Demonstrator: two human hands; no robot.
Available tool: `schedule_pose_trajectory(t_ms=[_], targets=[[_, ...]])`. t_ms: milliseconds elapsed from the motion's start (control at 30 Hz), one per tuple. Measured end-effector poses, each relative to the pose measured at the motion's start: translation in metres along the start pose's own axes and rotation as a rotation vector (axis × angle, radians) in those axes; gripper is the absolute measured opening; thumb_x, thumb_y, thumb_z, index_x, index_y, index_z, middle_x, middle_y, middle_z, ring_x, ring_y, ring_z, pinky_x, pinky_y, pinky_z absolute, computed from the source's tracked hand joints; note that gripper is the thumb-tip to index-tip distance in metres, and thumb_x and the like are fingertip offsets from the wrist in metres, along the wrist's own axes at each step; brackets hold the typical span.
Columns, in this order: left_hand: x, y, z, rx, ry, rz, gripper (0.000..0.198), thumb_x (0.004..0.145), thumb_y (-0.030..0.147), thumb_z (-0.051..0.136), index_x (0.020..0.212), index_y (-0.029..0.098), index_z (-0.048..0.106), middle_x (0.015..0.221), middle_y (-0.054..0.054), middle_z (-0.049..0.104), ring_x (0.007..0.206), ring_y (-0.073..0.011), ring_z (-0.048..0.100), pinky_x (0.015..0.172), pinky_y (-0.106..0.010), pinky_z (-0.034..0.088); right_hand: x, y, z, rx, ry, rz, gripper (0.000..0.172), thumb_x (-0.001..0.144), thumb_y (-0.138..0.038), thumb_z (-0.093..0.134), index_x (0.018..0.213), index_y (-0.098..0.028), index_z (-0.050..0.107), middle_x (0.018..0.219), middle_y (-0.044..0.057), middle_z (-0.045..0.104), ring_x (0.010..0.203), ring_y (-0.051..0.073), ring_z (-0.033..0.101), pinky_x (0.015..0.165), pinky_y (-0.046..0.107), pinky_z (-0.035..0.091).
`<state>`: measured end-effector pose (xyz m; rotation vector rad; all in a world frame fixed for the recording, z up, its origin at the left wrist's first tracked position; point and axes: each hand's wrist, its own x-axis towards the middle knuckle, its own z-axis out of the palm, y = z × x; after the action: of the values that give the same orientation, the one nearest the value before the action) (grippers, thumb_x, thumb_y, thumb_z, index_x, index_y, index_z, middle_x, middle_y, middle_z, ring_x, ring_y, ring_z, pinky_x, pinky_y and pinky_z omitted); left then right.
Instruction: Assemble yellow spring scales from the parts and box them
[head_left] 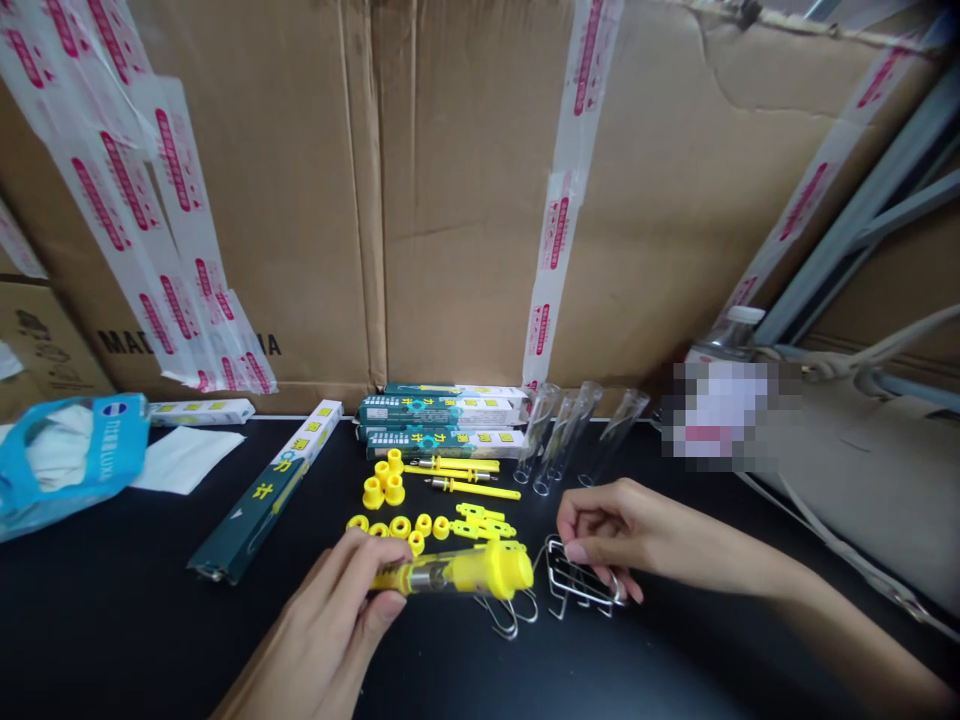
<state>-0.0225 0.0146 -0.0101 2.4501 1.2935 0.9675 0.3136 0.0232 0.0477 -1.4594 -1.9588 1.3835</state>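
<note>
- Tube: clear, with yellow cap and metal core, clamped in left hand, above worktop
- Right hand: fingers pinched on wire rack, just beside tube
- Yellow rings: beyond tube, near left hand

clear tube with yellow plastic cap | metal core inside, lying sideways, gripped in left hand | bent steel wire rack | on black tabletop, touched by right hand
</note>
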Motion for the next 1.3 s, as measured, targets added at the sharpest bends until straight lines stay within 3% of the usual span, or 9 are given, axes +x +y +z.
schedule_pose_trajectory(t_ms=[167, 300, 400, 533, 700, 900, 1033, 1167, 1300], targets=[[0.000, 0.006, 0.001, -0.029, 0.067, 0.028, 0.017, 0.099, 0.025, 0.049, 0.107, 0.033, 0.062, 0.095, 0.003, 0.073, 0.091, -0.0164, 0.073, 0.080, -0.019, 0.059, 0.005, 0.003, -0.001, -0.015, 0.060, 0.032, 0.028, 0.092, -0.046, 0.068, 0.085, -0.019, 0.065, 0.057, -0.004, 0.060, 0.045, 0.009, 0.054, 0.044, 0.018, 0.044], [0.001, 0.006, 0.006, -0.009, 0.145, 0.165, 0.035, 0.088, 0.005, 0.043, 0.105, 0.032, 0.057, 0.089, 0.005, 0.070, 0.079, -0.0136, 0.072, 0.069, -0.015, 0.058, 0.008, 0.002, -0.001, -0.053, 0.079, 0.030, 0.028, 0.089, -0.044, 0.072, 0.085, -0.017, 0.068, 0.058, -0.004, 0.059, 0.047, 0.008, 0.052, 0.042, 0.016, 0.040], [0.001, 0.006, 0.005, 0.031, 0.078, 0.206, 0.046, 0.084, 0.000, 0.040, 0.117, 0.030, 0.055, 0.098, 0.001, 0.068, 0.089, -0.0146, 0.070, 0.072, -0.014, 0.057, 0.007, 0.002, 0.000, -0.083, 0.106, 0.003, 0.027, 0.092, -0.043, 0.070, 0.087, -0.016, 0.071, 0.058, -0.005, 0.056, 0.048, 0.006, 0.048, 0.042, 0.014, 0.036], [0.001, 0.009, -0.004, 0.133, 0.030, 0.223, 0.047, 0.095, 0.007, 0.040, 0.131, 0.033, 0.053, 0.106, 0.001, 0.068, 0.093, -0.0173, 0.067, 0.082, -0.020, 0.056, 0.004, 0.001, -0.001, -0.068, 0.141, -0.037, 0.029, 0.093, -0.046, 0.068, 0.091, -0.017, 0.073, 0.062, -0.006, 0.053, 0.050, 0.005, 0.045, 0.044, 0.014, 0.037], [0.001, 0.009, -0.010, 0.158, -0.020, 0.255, 0.029, 0.106, 0.043, 0.042, 0.128, 0.031, 0.057, 0.103, -0.002, 0.066, 0.088, -0.0214, 0.064, 0.080, -0.029, 0.056, 0.003, -0.003, 0.005, 0.210, 0.125, -0.088, 0.031, 0.090, -0.045, 0.072, 0.110, -0.021, 0.071, 0.068, -0.006, 0.056, 0.053, 0.006, 0.057, 0.047, 0.014, 0.045], [0.001, 0.007, -0.001, 0.266, -0.006, 0.283, 0.026, 0.108, 0.039, 0.038, 0.105, 0.026, 0.061, 0.091, -0.002, 0.069, 0.080, -0.0241, 0.067, 0.071, -0.036, 0.055, 0.012, -0.006, 0.055, 0.584, 0.144, -0.228, 0.031, 0.084, -0.045, 0.079, 0.101, -0.020, 0.075, 0.062, -0.004, 0.061, 0.047, 0.007, 0.058, 0.042, 0.015, 0.048], [0.003, 0.011, 0.006, 0.287, 0.073, 0.302, 0.031, 0.110, 0.035, 0.029, 0.101, 0.024, 0.057, 0.083, -0.002, 0.072, 0.076, -0.0234, 0.072, 0.066, -0.034, 0.057, 0.012, -0.007, 0.093, 0.370, 0.302, -0.305, 0.025, 0.095, -0.043, 0.066, 0.102, -0.021, 0.074, 0.059, -0.006, 0.057, 0.039, 0.005, 0.050, 0.037, 0.013, 0.040], [0.005, 0.016, 0.007, 0.325, 0.100, 0.316, 0.035, 0.111, 0.033, 0.022, 0.107, 0.024, 0.055, 0.082, -0.001, 0.076, 0.071, -0.0213, 0.076, 0.063, -0.033, 0.059, 0.009, -0.007, 0.114, -0.109, 0.607, -0.566, 0.015, 0.096, -0.022, 0.063, 0.108, -0.024, 0.072, 0.074, -0.001, 0.072, 0.056, 0.011, 0.066, 0.056, 0.019, 0.054], [0.006, 0.023, 0.000, 0.397, 0.077, 0.355, 0.040, 0.110, 0.027, 0.017, 0.114, 0.023, 0.057, 0.087, -0.002, 0.080, 0.073, -0.0223, 0.079, 0.065, -0.035, 0.063, 0.011, -0.005, 0.118, -0.255, 0.657, -0.625, 0.020, 0.097, -0.019, 0.061, 0.114, -0.024, 0.068, 0.077, -0.002, 0.074, 0.056, 0.012, 0.067, 0.055, 0.019, 0.055]])
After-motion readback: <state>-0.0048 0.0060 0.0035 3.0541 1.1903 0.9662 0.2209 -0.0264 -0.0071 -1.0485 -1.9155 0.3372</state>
